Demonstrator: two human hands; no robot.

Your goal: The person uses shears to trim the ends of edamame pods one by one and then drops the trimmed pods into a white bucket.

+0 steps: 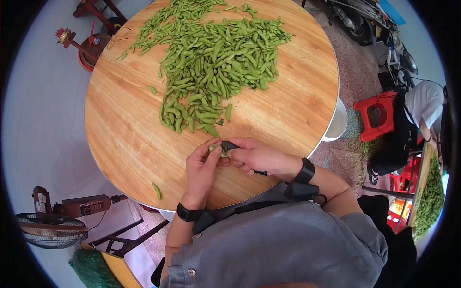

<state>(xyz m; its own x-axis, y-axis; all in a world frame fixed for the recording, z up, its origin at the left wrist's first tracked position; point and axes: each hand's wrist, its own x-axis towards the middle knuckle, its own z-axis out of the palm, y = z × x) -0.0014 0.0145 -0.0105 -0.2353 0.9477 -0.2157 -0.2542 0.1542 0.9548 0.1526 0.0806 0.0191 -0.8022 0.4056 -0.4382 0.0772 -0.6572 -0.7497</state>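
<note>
Round and wooden, one table (293, 113) is bearing one pod heap (216, 57), too dense for counting, probably piled for easy reach. Two hands are meeting before it: the left hand (199, 165) is pinching one pod (224, 154), apparently steadying it; the right hand (261, 156) is gripping one dark object (229, 145), kind unclear. Two stray pods (157, 191) are lying leftward.

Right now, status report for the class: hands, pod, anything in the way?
Left hand gripping green pod. Right hand holding dark object. Pod pile ahead, not blocking.
</note>
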